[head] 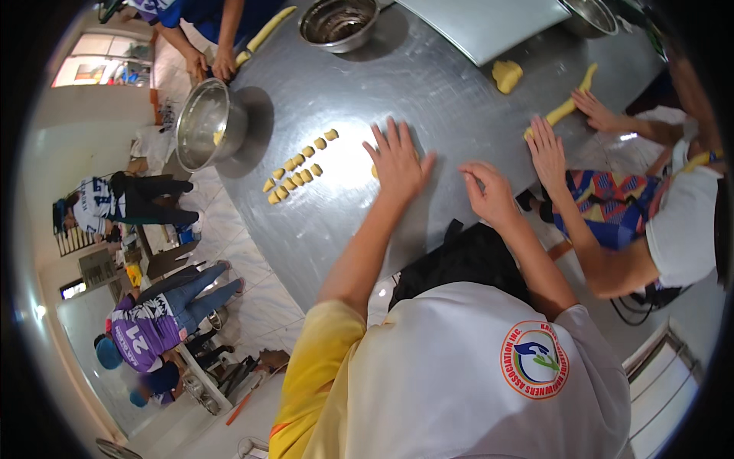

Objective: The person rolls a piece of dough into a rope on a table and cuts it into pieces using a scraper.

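Observation:
My left hand [397, 163] lies palm down above the steel table [338, 229], fingers spread. A small piece of yellow dough [375, 171] peeks out at its edge; the rest is hidden beneath the palm. To the right, my right hand [488, 189] is held near the table's edge, fingers loosely curled and thumb apart, with nothing visible in it. Left of my left hand, several short cut pieces of yellow dough [298, 160] sit in two slanting rows.
A steel bowl [186, 135] with dough scraps stands at the left edge; another bowl [338, 45] is farther back. A co-worker's hands [547, 143] press a dough rope [561, 111] at right, near a dough lump [507, 76] and metal sheet [487, 23]. Another person's hands [223, 62] work at upper left.

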Tool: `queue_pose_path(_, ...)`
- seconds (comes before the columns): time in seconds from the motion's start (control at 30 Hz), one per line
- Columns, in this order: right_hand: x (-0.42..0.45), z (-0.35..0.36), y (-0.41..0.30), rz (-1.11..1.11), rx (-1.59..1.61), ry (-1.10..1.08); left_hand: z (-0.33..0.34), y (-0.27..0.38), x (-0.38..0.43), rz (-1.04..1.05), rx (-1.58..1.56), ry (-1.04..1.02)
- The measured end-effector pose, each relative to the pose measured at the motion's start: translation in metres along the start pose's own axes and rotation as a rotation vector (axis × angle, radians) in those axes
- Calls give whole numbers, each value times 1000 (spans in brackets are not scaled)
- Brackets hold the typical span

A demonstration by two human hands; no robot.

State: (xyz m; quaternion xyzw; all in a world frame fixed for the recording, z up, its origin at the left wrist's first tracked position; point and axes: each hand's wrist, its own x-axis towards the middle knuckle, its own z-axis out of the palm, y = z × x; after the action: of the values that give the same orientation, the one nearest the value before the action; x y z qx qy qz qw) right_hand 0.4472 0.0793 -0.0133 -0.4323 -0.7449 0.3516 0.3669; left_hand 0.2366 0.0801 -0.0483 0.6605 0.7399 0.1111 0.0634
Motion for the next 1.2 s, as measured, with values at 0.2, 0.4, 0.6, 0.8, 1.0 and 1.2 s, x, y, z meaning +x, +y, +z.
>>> queue_pose_path(0.2,-47,-3,-28,79,-66,121,-4,-32,51,112,0,286)
queue_pose_path(0.4,-114,16,-38,147,-118,153,-6,8,-49,131,-34,32)
queue_pose_path(0.6,-146,35,-51,216,-49,172,-5,25,-122,129,-68,-22)
queue_pose_path(0.8,-140,31,-53,181,-99,223,-2,7,-21,71,36,96)
queue_pose_path(1.0,-91,28,-51,191,-68,149,-21,-54,81,27,3,310)
queue_pose_path(1.2,17,63,-23,-48,-256,-136,-63,-90,59,-92,-452,403)
